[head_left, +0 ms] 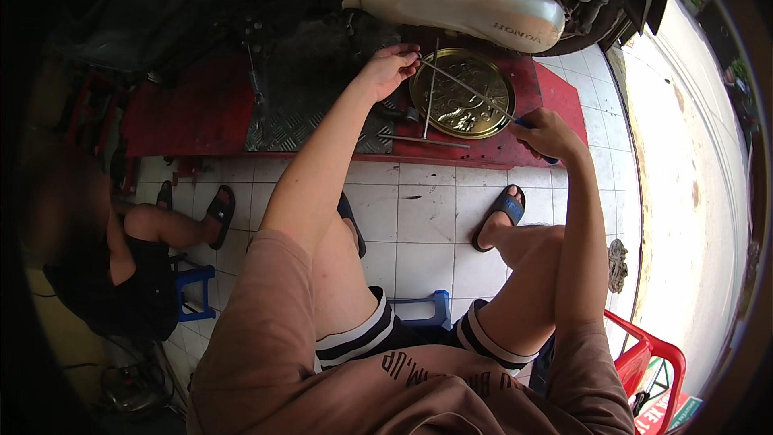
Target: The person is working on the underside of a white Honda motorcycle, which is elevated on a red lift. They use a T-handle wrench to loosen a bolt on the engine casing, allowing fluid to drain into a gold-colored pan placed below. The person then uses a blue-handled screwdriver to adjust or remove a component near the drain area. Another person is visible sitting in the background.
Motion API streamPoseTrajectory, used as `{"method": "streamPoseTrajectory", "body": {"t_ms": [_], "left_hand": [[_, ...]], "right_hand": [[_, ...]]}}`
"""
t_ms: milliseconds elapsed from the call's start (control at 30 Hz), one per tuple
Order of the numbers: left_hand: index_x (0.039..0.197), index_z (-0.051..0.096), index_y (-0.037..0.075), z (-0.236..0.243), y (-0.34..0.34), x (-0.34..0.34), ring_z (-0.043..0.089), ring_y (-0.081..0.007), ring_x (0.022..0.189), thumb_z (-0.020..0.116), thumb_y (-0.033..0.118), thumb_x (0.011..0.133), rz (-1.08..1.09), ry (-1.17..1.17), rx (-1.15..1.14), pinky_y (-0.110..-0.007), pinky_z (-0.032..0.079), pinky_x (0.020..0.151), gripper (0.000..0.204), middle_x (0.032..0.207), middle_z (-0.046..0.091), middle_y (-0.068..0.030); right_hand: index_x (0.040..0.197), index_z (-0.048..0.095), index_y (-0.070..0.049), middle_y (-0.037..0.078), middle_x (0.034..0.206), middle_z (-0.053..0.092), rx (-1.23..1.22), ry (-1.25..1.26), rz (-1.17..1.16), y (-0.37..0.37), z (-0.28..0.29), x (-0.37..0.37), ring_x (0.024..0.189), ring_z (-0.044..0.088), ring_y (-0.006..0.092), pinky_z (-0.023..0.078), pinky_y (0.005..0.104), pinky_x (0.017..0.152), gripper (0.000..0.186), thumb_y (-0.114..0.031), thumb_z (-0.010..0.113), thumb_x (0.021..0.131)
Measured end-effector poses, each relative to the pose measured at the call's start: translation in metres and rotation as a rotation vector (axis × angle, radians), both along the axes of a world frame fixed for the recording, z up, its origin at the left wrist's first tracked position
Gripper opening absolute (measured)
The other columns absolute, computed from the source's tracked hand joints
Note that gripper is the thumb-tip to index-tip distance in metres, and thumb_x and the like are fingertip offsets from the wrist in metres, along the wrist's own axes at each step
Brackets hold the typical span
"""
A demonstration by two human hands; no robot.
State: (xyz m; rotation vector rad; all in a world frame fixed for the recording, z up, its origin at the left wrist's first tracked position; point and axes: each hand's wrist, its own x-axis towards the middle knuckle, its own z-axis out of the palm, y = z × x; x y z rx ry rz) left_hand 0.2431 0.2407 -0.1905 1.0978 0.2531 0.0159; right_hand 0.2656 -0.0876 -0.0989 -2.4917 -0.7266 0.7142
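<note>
Head — screwdriver in right-hand fingers

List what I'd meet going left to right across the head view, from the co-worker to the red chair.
Co-worker → co-worker's blue stool → left hand → round gold tray → right hand → red chair.

One view: left fisheye camera on my head, facing steeply down; my shirt nearest, the red bench farther forward, straight edges bowed rimward.
</note>
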Motion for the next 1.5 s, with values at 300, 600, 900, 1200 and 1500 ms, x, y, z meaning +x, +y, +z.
{"method": "streamPoseTrajectory", "body": {"t_ms": [300,600,900,1200,1500], "left_hand": [[0.113,0.059,0.003,0.003,-0.002,-0.001,0.055,-0.0112,0.085,0.053,0.0,0.092,-0.051,-0.033,0.058,-0.026,0.047,0.077,0.022,0.098,0.059,-0.0019],[0.112,0.059,0.003,0.001,-0.003,0.0,0.055,-0.0112,0.084,0.054,-0.002,0.091,-0.051,-0.027,0.074,-0.025,0.048,0.077,0.022,0.097,0.059,-0.0025],[0.109,0.061,0.003,-0.004,-0.004,-0.002,0.056,-0.0093,0.081,0.058,0.001,0.09,-0.107,-0.012,0.427,-0.024,0.048,0.076,0.019,0.092,0.062,-0.0019],[0.103,0.059,0.003,0.063,-0.091,0.005,0.062,-0.0116,0.082,0.065,0.004,0.087,0.222,-0.21,0.216,-0.024,0.048,0.072,0.017,0.089,0.065,-0.004],[0.088,0.062,0.0,0.104,-0.21,0.049,0.066,-0.0148,0.073,0.065,-0.001,0.081,0.499,-0.644,0.597,-0.026,0.053,0.064,0.008,0.08,0.067,-0.0082]], "right_hand": [[0.07,0.062,0.004,0.01,0.055,0.059,-0.012,-0.009,0.011,-0.004,0.0,0.002,0.048,0.06,0.018,0.049,0.0331,0.049,0.04,-0.031,0.06,0.088],[0.071,0.063,0.004,0.01,0.055,0.059,-0.012,-0.004,-0.005,-0.003,-0.001,0.0,0.049,0.061,0.0185,0.05,0.0333,0.05,0.039,-0.031,0.061,0.087],[0.074,0.066,0.003,0.013,0.058,0.062,-0.029,-0.243,0.046,-0.006,-0.01,0.002,0.055,0.065,0.0211,0.051,0.0368,0.057,0.035,-0.031,0.066,0.083],[0.076,0.064,-0.001,0.007,0.066,0.065,0.017,0.072,0.026,-0.053,-0.011,-0.004,0.06,0.062,0.0148,0.05,0.0321,0.059,0.027,-0.025,0.061,0.087],[0.083,0.067,0.0,0.005,0.073,0.069,0.178,0.254,-0.061,-0.103,0.003,-0.01,0.069,0.063,0.0137,0.052,0.0299,0.064,0.03,-0.03,0.064,0.088]]}}
